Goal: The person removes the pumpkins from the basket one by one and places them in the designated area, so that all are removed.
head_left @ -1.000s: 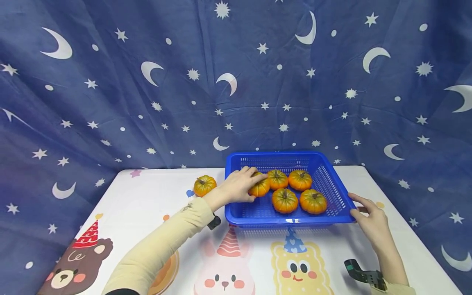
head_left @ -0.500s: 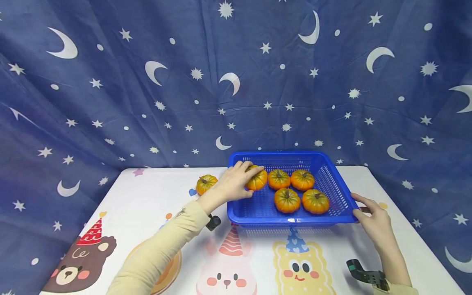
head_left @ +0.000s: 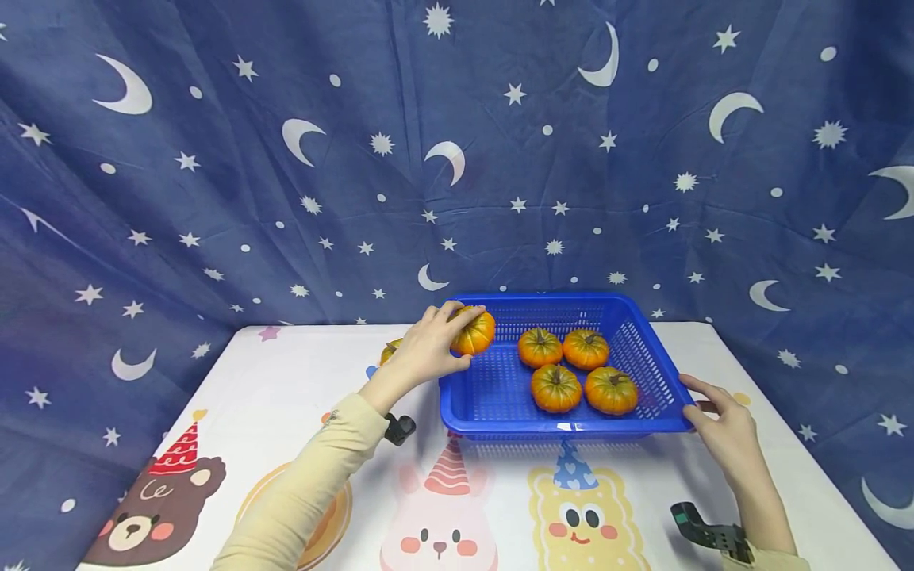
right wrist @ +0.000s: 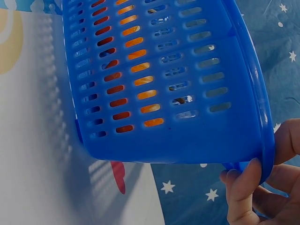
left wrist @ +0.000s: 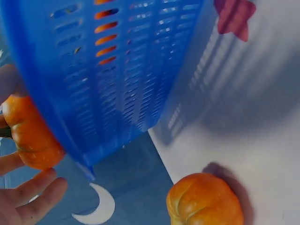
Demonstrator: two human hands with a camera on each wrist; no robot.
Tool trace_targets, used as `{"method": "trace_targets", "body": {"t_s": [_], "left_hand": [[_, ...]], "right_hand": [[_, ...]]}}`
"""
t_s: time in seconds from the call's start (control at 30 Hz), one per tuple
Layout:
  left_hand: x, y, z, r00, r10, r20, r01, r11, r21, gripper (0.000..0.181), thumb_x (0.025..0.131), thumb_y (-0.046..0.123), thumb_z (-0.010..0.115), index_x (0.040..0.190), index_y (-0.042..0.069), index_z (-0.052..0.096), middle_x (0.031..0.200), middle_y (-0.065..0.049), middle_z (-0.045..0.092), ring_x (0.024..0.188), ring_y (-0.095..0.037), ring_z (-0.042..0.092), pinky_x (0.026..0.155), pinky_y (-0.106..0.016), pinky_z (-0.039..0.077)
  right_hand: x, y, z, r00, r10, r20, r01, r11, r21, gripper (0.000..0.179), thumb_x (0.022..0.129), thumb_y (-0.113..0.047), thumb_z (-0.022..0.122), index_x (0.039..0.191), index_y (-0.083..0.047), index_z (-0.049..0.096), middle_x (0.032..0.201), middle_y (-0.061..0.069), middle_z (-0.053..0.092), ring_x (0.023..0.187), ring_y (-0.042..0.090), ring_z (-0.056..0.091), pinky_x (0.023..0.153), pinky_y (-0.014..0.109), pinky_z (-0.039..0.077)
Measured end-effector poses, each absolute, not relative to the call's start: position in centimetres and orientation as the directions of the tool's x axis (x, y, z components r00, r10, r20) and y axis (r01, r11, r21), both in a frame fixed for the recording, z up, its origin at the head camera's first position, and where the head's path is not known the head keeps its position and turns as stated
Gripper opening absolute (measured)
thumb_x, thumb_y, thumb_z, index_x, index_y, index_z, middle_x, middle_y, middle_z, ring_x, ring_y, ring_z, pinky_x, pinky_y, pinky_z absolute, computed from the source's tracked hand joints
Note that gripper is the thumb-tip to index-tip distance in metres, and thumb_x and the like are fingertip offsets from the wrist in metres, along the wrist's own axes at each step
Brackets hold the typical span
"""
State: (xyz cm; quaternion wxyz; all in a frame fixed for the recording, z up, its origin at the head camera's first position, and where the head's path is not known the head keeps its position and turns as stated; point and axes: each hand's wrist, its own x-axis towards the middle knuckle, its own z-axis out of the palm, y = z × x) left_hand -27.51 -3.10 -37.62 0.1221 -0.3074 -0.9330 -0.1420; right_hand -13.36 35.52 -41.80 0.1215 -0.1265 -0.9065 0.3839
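Note:
My left hand grips a small orange pumpkin just above the left rim of a blue plastic basket. In the left wrist view the held pumpkin shows beside the basket's edge, with fingers curled round it. On the basket's right rim my right hand pinches the edge between thumb and fingers; the right wrist view shows fingertips at that rim. Several pumpkins sit inside the basket. Another pumpkin lies on the table left of the basket, mostly hidden by my left hand in the head view.
A white tablecloth printed with cartoon animals covers the table. Behind it hangs a dark blue curtain with moons and stars. Black wrist mounts, such as the right one, are strapped to both arms.
My left hand has lifted its pumpkin from among the others and carried it left to the basket's left rim. My right hand keeps its place on the right rim.

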Motion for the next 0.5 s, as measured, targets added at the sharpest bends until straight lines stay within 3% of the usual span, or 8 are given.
{"method": "trace_targets", "body": {"t_s": [0.5], "left_hand": [[-28.0, -7.2, -37.1, -0.842, 0.401, 0.360, 0.508, 0.815, 0.280, 0.074, 0.077, 0.031, 0.071, 0.144, 0.032, 0.041, 0.139, -0.006, 0.045, 0.110, -0.029, 0.052, 0.079, -0.048, 0.053]], "right_hand": [[-13.4, 35.6, -41.8, -0.936, 0.333, 0.115, 0.152, 0.676, -0.721, 0.048, 0.092, -0.009, 0.050, 0.139, -0.001, 0.048, 0.134, 0.028, 0.048, 0.103, 0.029, 0.049, 0.058, 0.015, 0.042]]}}
